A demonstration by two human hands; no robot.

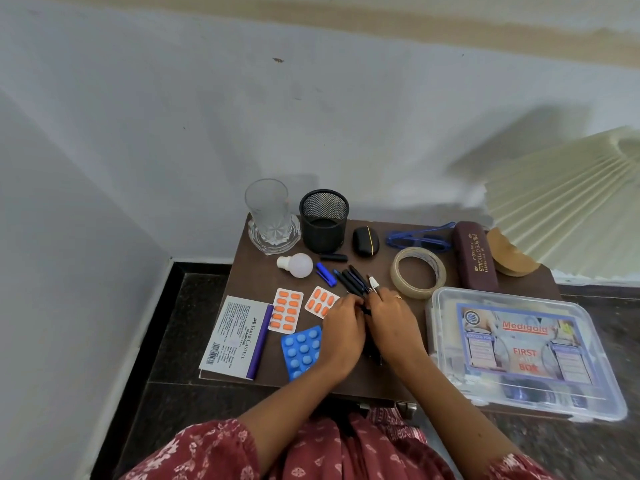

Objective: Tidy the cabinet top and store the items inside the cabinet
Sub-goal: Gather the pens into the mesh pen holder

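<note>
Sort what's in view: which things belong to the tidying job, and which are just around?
Job: pens gathered by both hands, left hand, right hand, pen holder, pill strips, tape roll, first aid box.
Around: lampshade, wall.

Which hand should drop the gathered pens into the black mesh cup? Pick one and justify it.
Left, probably. Both hands are closed around the pens, but the left hand sits on the side nearer the black mesh cup, up and left of the bundle. The right hand would have to cross over it.
</note>
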